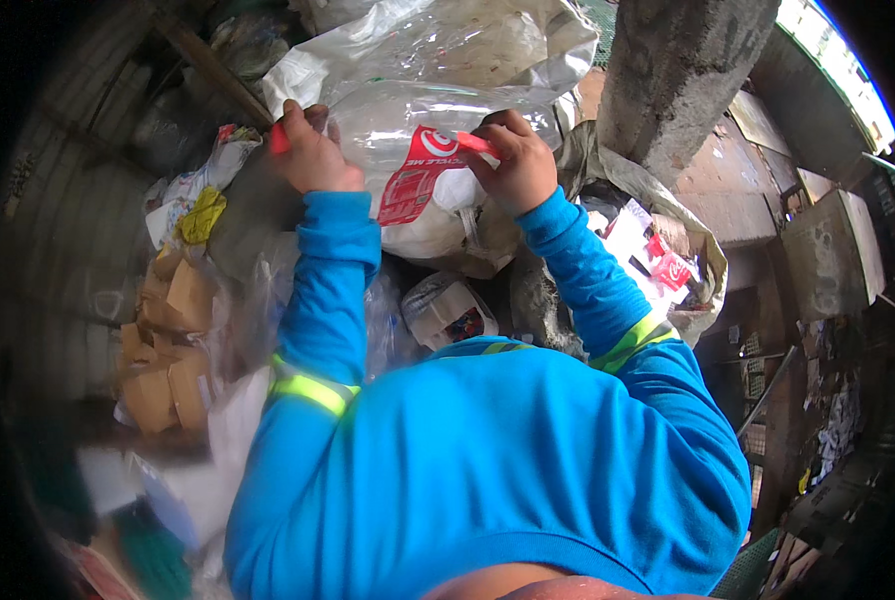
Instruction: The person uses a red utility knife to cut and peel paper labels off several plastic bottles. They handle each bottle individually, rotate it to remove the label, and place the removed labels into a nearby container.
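A large clear plastic bottle [387,112] lies crosswise in front of me, above an open white sack. My left hand [316,154] grips its neck end, where a red cap [279,139] shows beside the fingers. A red Coca-Cola label [414,184] hangs partly loose from the bottle, its lower end dangling. My right hand [519,154] is closed at the label's upper end, with a lighter red strip [479,145] between thumb and fingers. Whether that strip is folded label or a separate piece, I cannot tell. The far bottle end is partly hidden behind my right hand.
Beyond the bottle spreads a translucent white sack [447,45]. At right, another sack [706,262] holds paper and red label scraps, beside a concrete post [672,75]. Brown cardboard pieces [174,352] are piled left. A white container [447,311] sits close before my body.
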Demonstrator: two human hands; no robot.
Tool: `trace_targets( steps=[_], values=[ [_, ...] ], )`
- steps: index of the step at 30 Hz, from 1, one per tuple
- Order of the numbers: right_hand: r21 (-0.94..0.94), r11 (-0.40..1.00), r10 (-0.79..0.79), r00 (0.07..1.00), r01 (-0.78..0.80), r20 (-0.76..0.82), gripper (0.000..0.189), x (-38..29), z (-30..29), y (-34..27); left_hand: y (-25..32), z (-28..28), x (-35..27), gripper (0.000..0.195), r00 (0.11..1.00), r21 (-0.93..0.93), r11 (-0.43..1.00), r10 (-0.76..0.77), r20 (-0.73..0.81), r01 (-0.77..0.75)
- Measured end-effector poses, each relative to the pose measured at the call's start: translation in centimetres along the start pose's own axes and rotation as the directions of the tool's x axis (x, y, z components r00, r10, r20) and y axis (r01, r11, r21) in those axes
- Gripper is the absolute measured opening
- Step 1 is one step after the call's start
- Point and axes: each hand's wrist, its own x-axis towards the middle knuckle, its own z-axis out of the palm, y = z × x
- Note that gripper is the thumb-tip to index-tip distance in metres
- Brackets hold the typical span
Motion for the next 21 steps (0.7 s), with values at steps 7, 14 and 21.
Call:
trace_targets(
  steps=[7,14,21],
  values=[
    [0.120,0.963,-0.247,0.969,0.242,0.022,0.020,-2.9,1.4,-1.9,0.0,-0.9,1.6,0.026,1.000,-0.001,1.000,-0.015,-0.022,0.015],
    [0.115,0.967,-0.242,0.962,0.229,0.125,0.027,-5.7,0.3,-0.1,-6.4,-2.9,2.8,0.031,0.949,0.113,0.944,-0.303,-0.083,0.311],
    [0.145,0.986,-0.125,0.942,0.083,0.313,0.020,-13.1,1.2,1.6,-7.9,-5.9,7.5,0.040,0.931,-0.043,0.974,-0.226,-0.288,0.224]
  ],
)
